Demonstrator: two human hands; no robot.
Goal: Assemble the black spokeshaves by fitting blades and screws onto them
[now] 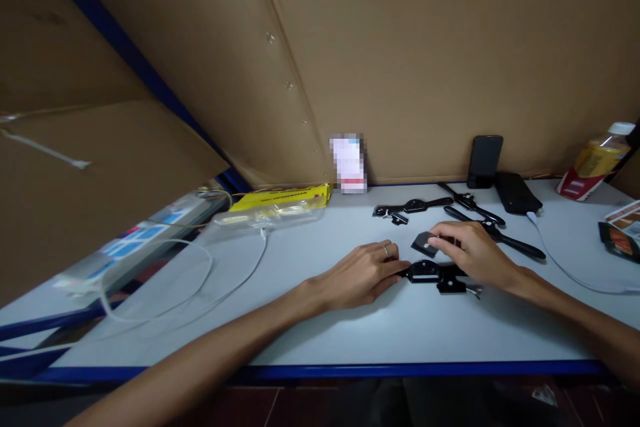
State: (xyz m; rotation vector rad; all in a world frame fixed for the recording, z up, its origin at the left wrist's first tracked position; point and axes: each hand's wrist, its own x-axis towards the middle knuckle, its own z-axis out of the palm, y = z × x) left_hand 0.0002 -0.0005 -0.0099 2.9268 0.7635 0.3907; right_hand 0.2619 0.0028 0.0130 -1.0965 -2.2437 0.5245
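Note:
A black spokeshave lies on the table in front of me. My left hand is closed on its left handle, whose end the fingers hide. Between the thumb and fingers of my right hand is a flat dark spokeshave blade, held just above and behind the spokeshave's middle. Below my right hand lies a small black clamp plate with a silver thumbscrew beside it. My right hand covers part of the spokeshave's right handle.
Behind lie more spokeshaves and another small cap piece. Two phones lean on the cardboard wall, one dark, one lit. A power bank, white cable and drink bottle stand right; a yellow packet lies left.

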